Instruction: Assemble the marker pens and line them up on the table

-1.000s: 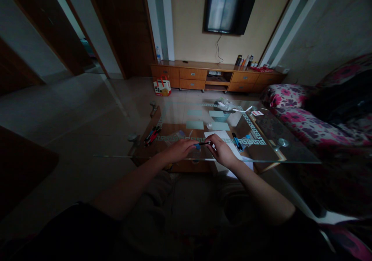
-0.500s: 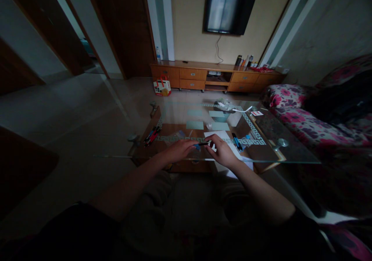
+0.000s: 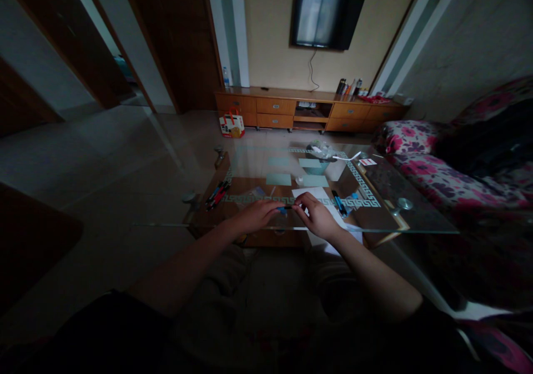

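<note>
Glass table (image 3: 416, 218) near edge: left hand (image 3: 257, 216) and right hand (image 3: 320, 218) pinch pen (image 3: 290, 207) ends, best kept level, firm.

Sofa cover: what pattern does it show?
The sofa cover has a pink floral print; head view.

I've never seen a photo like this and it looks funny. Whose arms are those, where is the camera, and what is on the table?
The camera sits on a person's head and looks forward and down, so you see that person's own two arms reaching out. The left hand and the right hand meet over a glass coffee table. They pinch a dark pen between their fingertips, one hand at each end. Around them you can see a bunch of pens to the left, a blue pen to the right, a white sheet of paper and some pale green cards. A television hangs on the far wall.
</note>
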Demonstrator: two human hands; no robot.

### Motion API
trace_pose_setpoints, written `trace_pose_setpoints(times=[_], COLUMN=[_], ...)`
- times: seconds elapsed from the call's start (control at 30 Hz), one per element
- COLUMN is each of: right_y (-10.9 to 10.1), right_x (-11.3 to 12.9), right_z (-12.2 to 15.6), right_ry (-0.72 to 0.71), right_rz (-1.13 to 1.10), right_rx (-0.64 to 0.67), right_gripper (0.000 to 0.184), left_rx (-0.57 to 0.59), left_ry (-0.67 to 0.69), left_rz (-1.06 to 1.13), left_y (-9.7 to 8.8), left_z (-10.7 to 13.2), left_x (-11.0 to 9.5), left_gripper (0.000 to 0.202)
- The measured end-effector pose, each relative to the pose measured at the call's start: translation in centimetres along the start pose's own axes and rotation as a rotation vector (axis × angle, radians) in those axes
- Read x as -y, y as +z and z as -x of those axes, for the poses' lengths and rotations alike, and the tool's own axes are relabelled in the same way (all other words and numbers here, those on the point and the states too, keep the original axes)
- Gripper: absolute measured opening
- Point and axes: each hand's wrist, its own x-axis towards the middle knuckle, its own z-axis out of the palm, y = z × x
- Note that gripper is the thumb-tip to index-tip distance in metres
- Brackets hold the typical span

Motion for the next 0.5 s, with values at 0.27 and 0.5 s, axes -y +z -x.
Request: trace_pose_setpoints(times=[0.27,0.5], right_y=[0.04,0.18], right_x=[-0.05,-0.17], right_z=[-0.05,-0.03], right_ry=[-0.009,-0.002], right_rz=[-0.004,0.004], right_rx=[-0.016,-0.021], right_gripper=[0.015,0.015], left_rx=[0.0,-0.017], left_ry=[-0.003,-0.022], left_rz=[-0.008,-0.034], left_y=[0.02,0.11], left_z=[0.01,0.01], left_x=[-0.03,-0.03], left_gripper=[0.035,0.035])
